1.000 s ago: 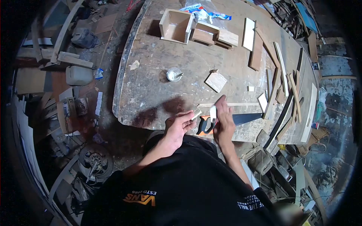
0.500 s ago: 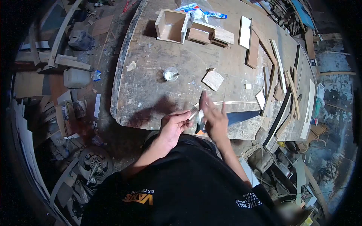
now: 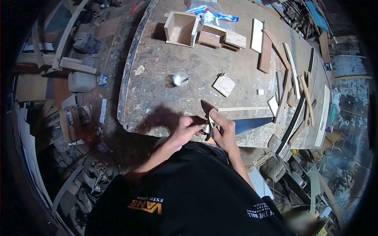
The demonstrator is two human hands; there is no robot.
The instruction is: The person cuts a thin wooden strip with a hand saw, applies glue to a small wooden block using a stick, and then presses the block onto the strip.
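Observation:
My left hand [image 3: 184, 131] is closed on a small pale piece [image 3: 206, 128] near the table's front edge; the fingers hide most of it. My right hand [image 3: 223, 128] meets it from the other side, its fingers closed on a thin brown strip [image 3: 208, 107] that looks like folded sandpaper and points away from me. Just under and beside my hands lies a handsaw [image 3: 252, 124] with a dark blue blade; part of its black and orange handle shows below my fingers. A thin pale wooden strip [image 3: 246, 108] lies behind the saw.
On the worktable [image 3: 157, 63] stand an open wooden box [image 3: 182, 31], smaller wooden boxes [image 3: 210, 36] and a cup of white paste [image 3: 180, 79]. A square wood piece [image 3: 224, 85] lies nearer. Several boards and strips [image 3: 291, 70] crowd the right side. Scrap covers the floor.
My right hand, blurred before, has come in closer and closed on the brown strip, which now tilts to the left. My left hand has turned, hiding more of the pale piece.

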